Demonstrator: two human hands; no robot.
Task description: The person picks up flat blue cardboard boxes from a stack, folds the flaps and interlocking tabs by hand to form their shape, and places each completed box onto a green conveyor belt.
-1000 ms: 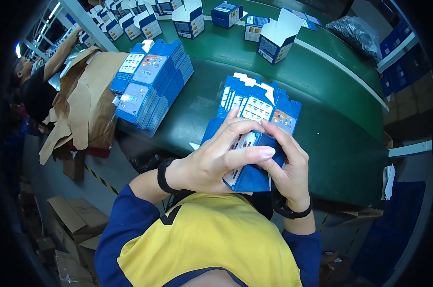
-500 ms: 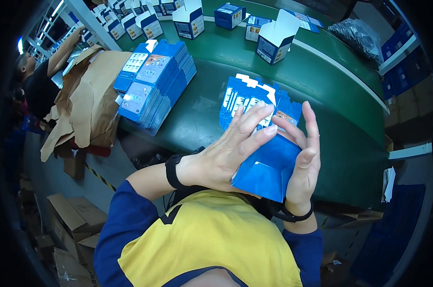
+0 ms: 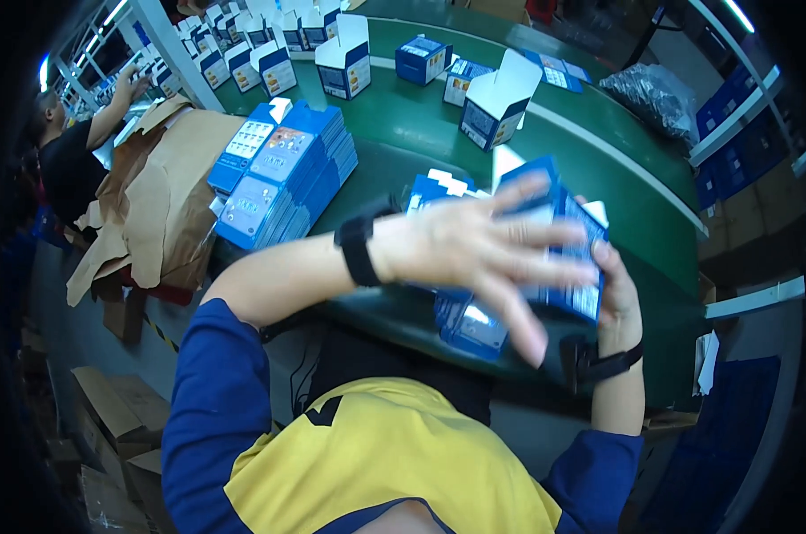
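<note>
My right hand [image 3: 618,289] grips a blue folding carton [image 3: 583,298] by its right side, thumb and fingers around its edge. The carton stands opened out into a box shape, with white flaps at its top. My left hand [image 3: 474,245] reaches across the carton's near face with spread, slightly blurred fingers; whether it touches the carton I cannot tell. Below and behind that hand lie flat blue cartons [image 3: 474,329], partly hidden by it. Both wrists carry black bands.
A tall stack of flat blue cartons [image 3: 305,178] stands left on the green table, beside torn brown paper [image 3: 172,191]. Several opened boxes [image 3: 345,67] line the green conveyor [image 3: 376,98] at the back. A clear plastic bag [image 3: 652,98] lies far right. Another person [image 3: 74,151] works far left.
The carton has turned and shifted right and away, its white flaps now upward. My right hand has moved right with it. My left hand has swung across in front with fingers spread.
</note>
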